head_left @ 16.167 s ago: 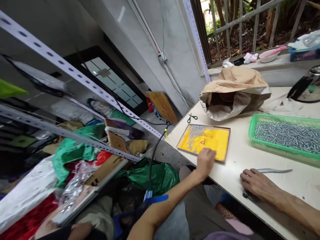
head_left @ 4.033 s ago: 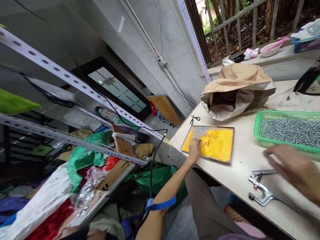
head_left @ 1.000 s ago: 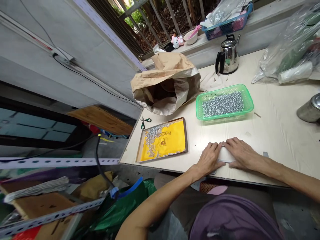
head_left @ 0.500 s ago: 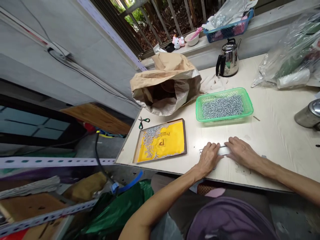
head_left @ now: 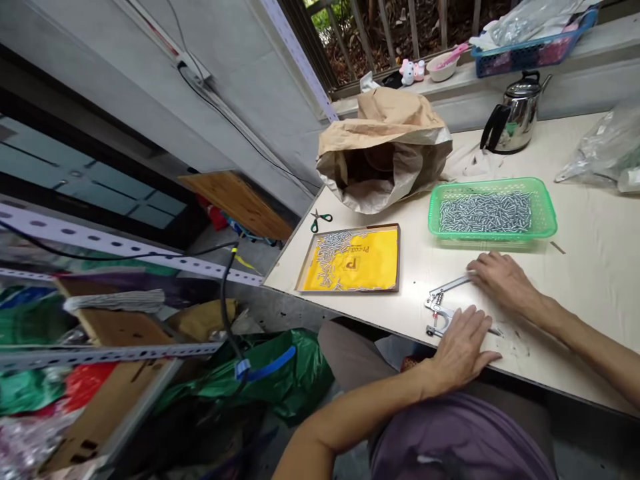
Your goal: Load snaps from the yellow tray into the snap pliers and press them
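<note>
A silvery metal plier-like tool [head_left: 441,319] with a spring and two long handles lies on the table near its front edge, its jaws pointing left. My left hand [head_left: 463,347] lies over its lower handle, holding it down with the fingers bent across and the thumb spread to the side. At the end of the raised upper handle [head_left: 453,285], my right hand [head_left: 505,280] has its fingertips closed on the metal. The handles stand apart in a V. The hands partly cover the lower handle.
Left of the tool is a shallow tray [head_left: 399,260] with yellow lining and small metal pins. A green basket [head_left: 547,213] of similar pins stands behind the hands. Scissors [head_left: 320,219], an open paper sack [head_left: 385,147] and a steel kettle [head_left: 520,113] are farther back.
The tool's handles have come apart; before, they lay together under both hands. My left hand has moved nearer the table edge, my right hand away with the upper handle. The view has shifted left.
</note>
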A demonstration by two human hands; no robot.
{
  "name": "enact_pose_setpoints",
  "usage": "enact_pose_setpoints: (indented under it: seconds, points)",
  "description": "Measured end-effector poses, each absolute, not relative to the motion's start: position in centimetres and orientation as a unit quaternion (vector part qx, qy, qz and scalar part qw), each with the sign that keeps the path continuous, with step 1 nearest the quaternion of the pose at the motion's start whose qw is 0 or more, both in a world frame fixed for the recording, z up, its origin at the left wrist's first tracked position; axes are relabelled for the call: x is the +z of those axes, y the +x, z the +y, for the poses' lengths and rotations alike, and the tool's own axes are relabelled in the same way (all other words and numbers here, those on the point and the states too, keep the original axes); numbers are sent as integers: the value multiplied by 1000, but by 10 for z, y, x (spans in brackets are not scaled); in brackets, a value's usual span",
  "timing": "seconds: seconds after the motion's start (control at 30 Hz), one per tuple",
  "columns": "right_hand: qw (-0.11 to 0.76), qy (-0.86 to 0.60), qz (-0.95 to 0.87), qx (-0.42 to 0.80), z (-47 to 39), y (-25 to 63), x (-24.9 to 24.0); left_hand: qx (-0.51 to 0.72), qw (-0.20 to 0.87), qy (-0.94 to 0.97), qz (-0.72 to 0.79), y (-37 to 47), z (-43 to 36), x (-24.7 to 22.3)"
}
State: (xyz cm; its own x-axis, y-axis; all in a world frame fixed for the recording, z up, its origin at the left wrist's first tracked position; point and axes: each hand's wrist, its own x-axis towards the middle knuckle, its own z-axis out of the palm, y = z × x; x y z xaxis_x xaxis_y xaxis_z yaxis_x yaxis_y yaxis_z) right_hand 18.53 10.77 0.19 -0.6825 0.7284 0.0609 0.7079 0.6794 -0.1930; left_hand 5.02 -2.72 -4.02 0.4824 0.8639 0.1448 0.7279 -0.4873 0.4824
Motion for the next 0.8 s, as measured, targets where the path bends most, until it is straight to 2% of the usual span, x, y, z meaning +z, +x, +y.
enact_pose_setpoints:
  seconds: [0.13,0.23,0.3,0.4,0.47,0.6,0.7,0.8]
  points:
    - [52,-193,-972,121,78,145,10,190,175,895,363,39,-48,-30]
    - [56,-104,-989,92,71,126,-4,191,139,910,340,4,-60,-28]
    - [90,-81,-990,68,73,117,-20,186,88,869,451,-39,-53,-22]
    - [139,-67,-986,57,75,106,-35,156,-11,673,723,-118,-25,-4]
    - [158,-85,-982,64,75,103,-33,131,-32,551,824,-165,-1,9]
    - [255,-129,-953,99,93,117,4,42,6,480,877,-218,35,14]
    - [322,-262,-910,-11,125,145,38,6,20,480,877,-225,50,9]
    - [272,-413,-862,-113,136,176,57,-3,30,495,869,-222,56,7]
